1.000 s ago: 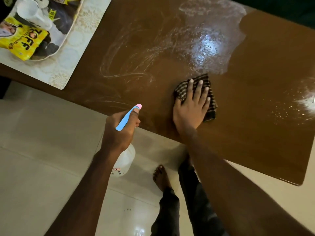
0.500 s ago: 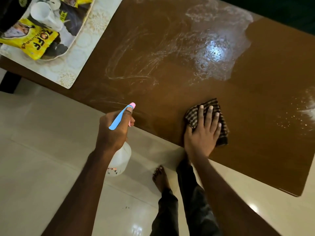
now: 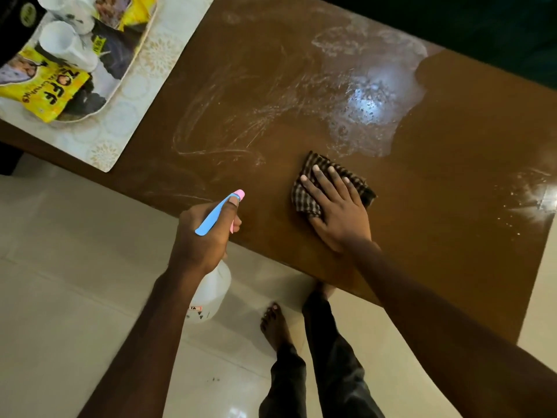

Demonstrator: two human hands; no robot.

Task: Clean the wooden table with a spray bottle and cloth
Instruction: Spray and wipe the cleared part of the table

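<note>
The wooden tabletop (image 3: 437,206) carries wet streaks and a shiny patch beyond the cloth (image 3: 304,188). The right hand (image 3: 337,212) presses flat on the cloth, mid-wipe. The left hand (image 3: 205,233) has its grip closed round the spray bottle (image 3: 211,294) at the near edge. Next, probably, wiping toward the streaks.

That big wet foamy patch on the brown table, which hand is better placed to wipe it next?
The right hand. It already presses the checked brown cloth flat on the brown wooden table, just below the wet foamy patch. The left hand holds the blue-and-pink-topped white spray bottle.
</note>
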